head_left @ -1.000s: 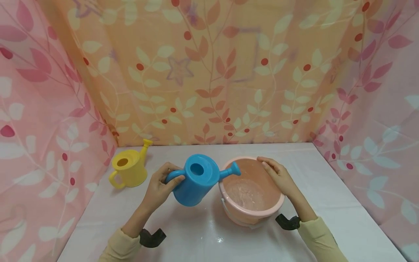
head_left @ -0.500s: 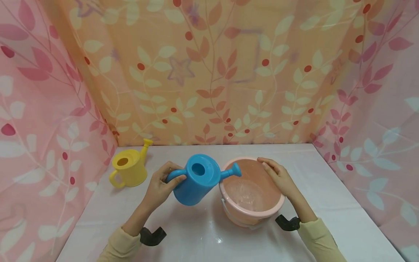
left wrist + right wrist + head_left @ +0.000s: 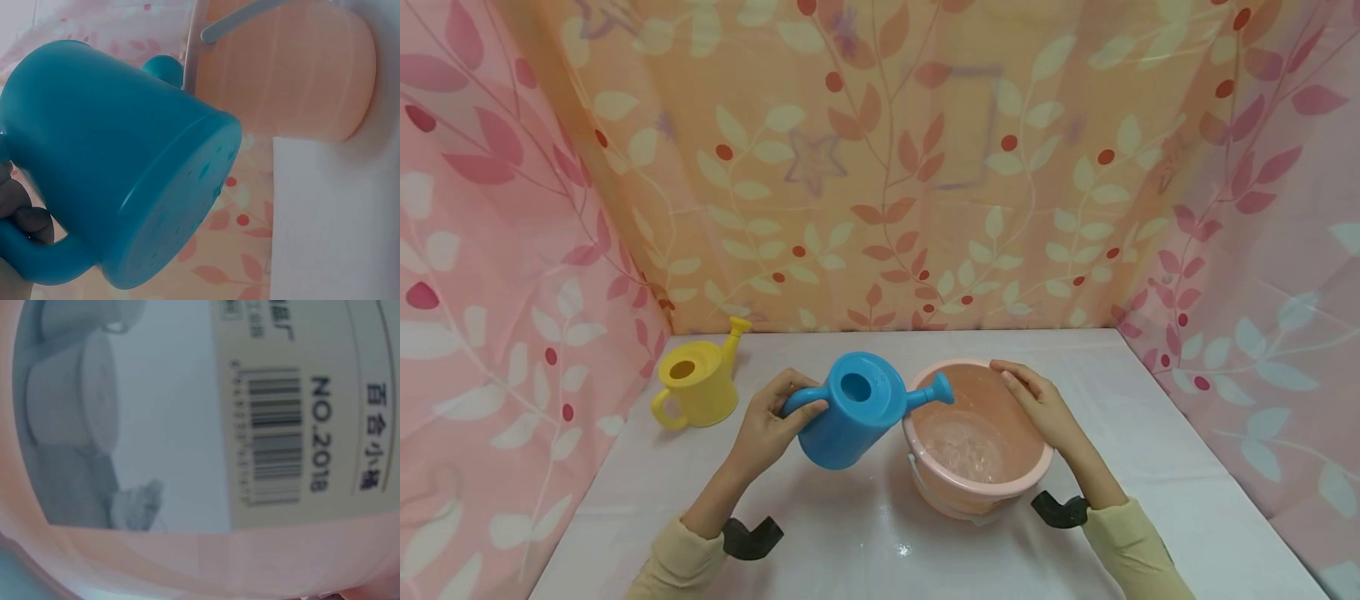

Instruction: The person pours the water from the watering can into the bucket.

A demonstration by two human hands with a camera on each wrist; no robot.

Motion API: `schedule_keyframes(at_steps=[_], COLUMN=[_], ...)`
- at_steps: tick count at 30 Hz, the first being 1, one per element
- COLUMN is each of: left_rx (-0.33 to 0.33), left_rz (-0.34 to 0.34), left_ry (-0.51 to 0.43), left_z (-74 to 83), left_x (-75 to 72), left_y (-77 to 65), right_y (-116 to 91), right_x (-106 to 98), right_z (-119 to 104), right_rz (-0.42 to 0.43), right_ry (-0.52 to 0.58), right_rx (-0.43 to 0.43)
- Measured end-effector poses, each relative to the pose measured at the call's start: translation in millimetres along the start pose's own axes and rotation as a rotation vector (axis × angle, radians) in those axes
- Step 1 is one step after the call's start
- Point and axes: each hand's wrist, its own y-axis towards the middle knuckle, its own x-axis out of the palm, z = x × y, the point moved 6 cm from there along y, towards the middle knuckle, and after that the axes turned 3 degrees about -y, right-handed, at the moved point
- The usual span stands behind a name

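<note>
My left hand (image 3: 772, 425) grips the handle of a blue watering can (image 3: 850, 412). The can is held above the table, tipped to the right, its spout head over the left rim of a pink bucket (image 3: 981, 492). Rippling water (image 3: 966, 454) covers the bucket's bottom. On the bucket's right rim, my right hand (image 3: 1041, 406) holds on with the thumb on the inner side. In the left wrist view the can's base (image 3: 181, 206) faces the camera, with drops on it. A printed label (image 3: 300, 425) on the bucket's outer wall fills much of the right wrist view.
A yellow watering can (image 3: 700, 387) stands upright at the table's back left. Wet spots (image 3: 903, 550) glisten on the white table (image 3: 820, 542) in front of the bucket. Patterned curtains (image 3: 880, 167) enclose the back and both sides.
The blue watering can has risen very slightly and shifted a touch to the right. Ripples in the bucket's water look stronger. My right hand and the yellow can stay put.
</note>
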Motion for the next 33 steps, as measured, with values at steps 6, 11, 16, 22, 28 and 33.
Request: schedule_keyframes(at_steps=[6,11,16,22,28,33], left_rx=[0.007,0.007,0.004,-0.001,0.006,0.017], left_rz=[-0.010,-0.011,-0.012,-0.018,-0.025,-0.036], left_ry=[-0.003,-0.003,0.009,0.020,0.033,0.032], left_z=[0.7,1.8,2.4,2.7,4.4,5.4], left_x=[0.6,1.1,0.9,0.6,1.5,3.0], left_y=[0.9,0.9,0.7,0.8,2.5,4.2], right_y=[0,-3,-5,-5,-6,-7], right_x=[-2,-2,-2,-2,-3,-3], right_z=[-2,-23,-31,-30,-30,-32], right_rz=[0.002,0.004,0.003,0.000,0.001,0.007], right_ry=[0.005,-0.003,-0.019,-0.030,-0.027,-0.025], right_rx=[-0.005,-0.007,0.005,0.014,0.007,-0.001])
